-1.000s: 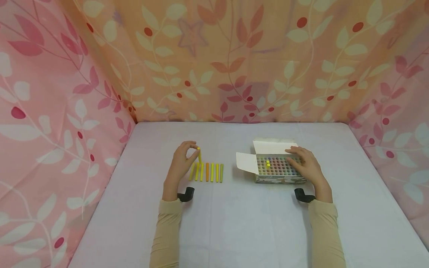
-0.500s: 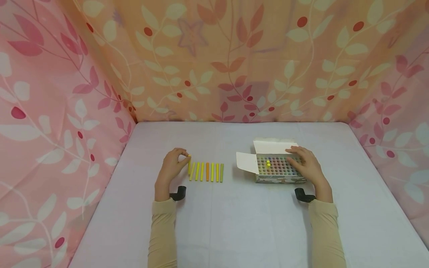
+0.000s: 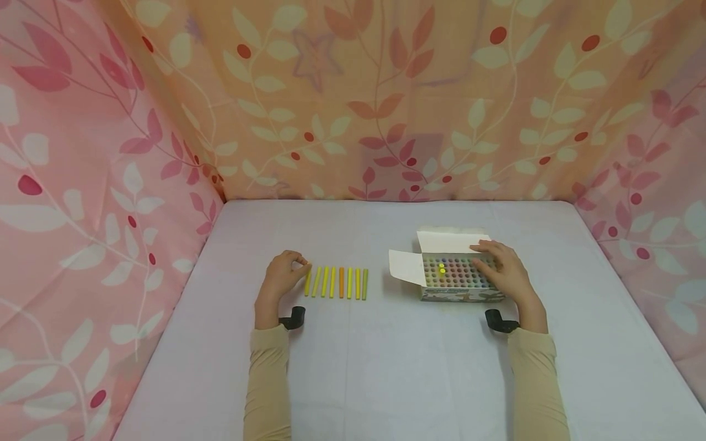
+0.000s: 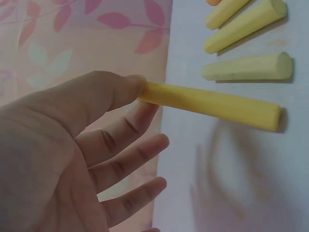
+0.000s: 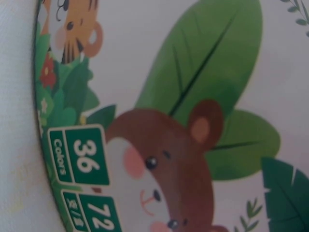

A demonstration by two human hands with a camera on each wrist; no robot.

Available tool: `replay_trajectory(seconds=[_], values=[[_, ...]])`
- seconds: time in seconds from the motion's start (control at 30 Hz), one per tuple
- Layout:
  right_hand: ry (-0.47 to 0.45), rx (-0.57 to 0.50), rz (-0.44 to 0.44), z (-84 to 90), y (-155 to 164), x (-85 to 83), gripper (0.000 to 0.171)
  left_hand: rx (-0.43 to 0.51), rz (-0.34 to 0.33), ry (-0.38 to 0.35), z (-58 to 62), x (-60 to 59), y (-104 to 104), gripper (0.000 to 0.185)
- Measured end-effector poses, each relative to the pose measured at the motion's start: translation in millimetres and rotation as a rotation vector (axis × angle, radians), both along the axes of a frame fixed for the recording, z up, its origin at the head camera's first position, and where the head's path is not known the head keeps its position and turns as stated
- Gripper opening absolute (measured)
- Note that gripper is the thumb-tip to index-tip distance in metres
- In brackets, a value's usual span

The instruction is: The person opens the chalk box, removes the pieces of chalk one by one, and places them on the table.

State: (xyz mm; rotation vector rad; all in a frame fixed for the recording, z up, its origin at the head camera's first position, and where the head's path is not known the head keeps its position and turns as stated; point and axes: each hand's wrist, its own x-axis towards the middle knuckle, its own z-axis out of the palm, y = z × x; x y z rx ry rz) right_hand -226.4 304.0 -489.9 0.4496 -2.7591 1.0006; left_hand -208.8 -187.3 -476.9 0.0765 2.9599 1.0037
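In the head view my left hand (image 3: 281,277) is at the left end of a row of coloured chalk sticks. Its thumb and index finger pinch the far end of a yellow chalk stick (image 4: 217,106), whose other end reaches the white table. The remaining fingers are spread apart. Beside it lie several yellow chalk sticks (image 3: 324,282), an orange chalk stick (image 3: 341,283) and an olive chalk stick (image 3: 364,285). My right hand (image 3: 506,271) rests over the right end of an opened chalk box (image 3: 460,296), fingers relaxed. Two yellow chalk sticks (image 3: 442,270) stick up from it.
The white table (image 3: 386,367) has patterned cloth walls (image 3: 353,110) behind and at both sides. The box's white side flap (image 3: 406,267) spreads left, and its lid (image 3: 452,242) stands open at the back. A bear picture (image 5: 164,159) decorates the box.
My left hand has moved left and down, bringing the yellow chalk stick from above the row to lie at its left end. My right hand has stayed on the box.
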Motion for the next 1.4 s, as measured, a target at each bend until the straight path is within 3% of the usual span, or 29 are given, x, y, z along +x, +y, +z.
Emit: replay_trajectory(seconds=[0.43,0.97,1.4], values=[[-0.017,0.000,-0.006,0.7,0,0.0,0.035,-0.057,0.136,0.030,-19.1,-4.8,9,0.026],[-0.026,0.003,-0.012,-0.5,0,-0.9,0.036,-0.090,0.176,0.032,-26.6,-4.5,14,0.026],[-0.026,-0.008,-0.007,-0.9,1,-1.1,0.035,-0.062,0.166,0.017,-24.4,-4.0,13,0.023]])
